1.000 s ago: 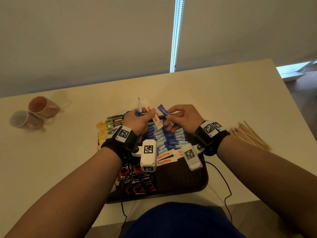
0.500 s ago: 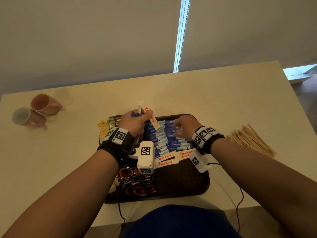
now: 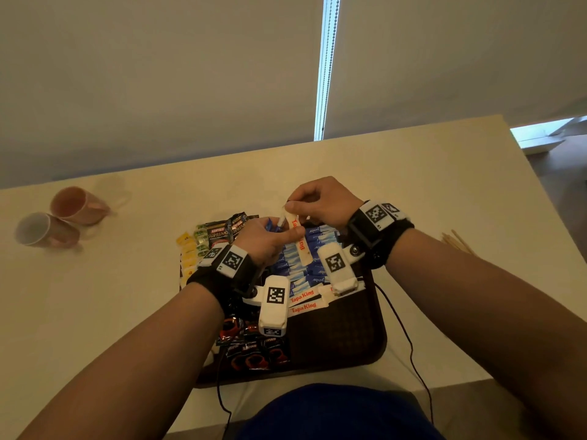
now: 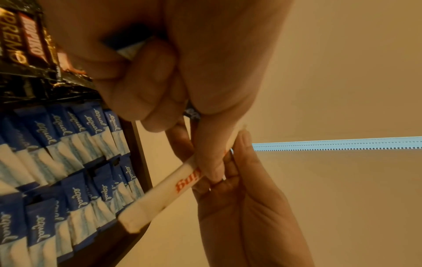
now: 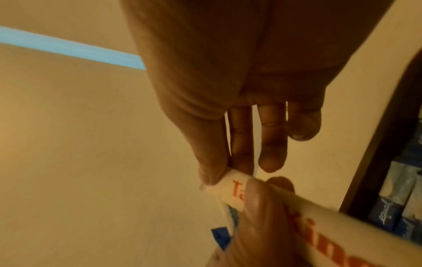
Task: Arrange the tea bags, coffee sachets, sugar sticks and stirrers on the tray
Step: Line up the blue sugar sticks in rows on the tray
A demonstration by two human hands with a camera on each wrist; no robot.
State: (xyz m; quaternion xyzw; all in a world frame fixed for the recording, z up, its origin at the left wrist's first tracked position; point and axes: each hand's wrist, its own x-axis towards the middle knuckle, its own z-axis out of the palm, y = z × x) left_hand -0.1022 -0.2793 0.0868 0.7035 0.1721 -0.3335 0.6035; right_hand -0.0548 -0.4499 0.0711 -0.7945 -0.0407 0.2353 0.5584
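- The left hand [image 3: 265, 241] is above the far part of the brown tray [image 3: 343, 341]. Its thumb and curled fingers grasp a white sugar stick with orange "Tapa King" print [image 3: 298, 241], and a few blue sachets are held in the same fist.
- The right hand [image 3: 320, 201] pinches the far end of this same white sugar stick between thumb and forefinger [image 5: 239, 137]; the other fingers are loosely bent.
- The stick is in the air, tilted, over the rows of blue "equal" sachets [image 3: 305, 268] that lie on the tray.
- More Tapa King sticks [image 3: 303, 304] lie flat on the tray, just near the blue rows on the person's side.
- Black Kopiko Supremo coffee sachets [image 3: 222, 231] are at the far left corner of the tray, and yellow tea bags [image 3: 187, 252] are along its left edge.
- Red and black sachets [image 3: 254, 354] lie at the near left part of the tray.
- Wooden stirrers [image 3: 457, 241] lie on the table [image 3: 127, 281], right of the tray and apart from it.
- Two pink cups [image 3: 60, 215] lie on their sides at the far left of the table.
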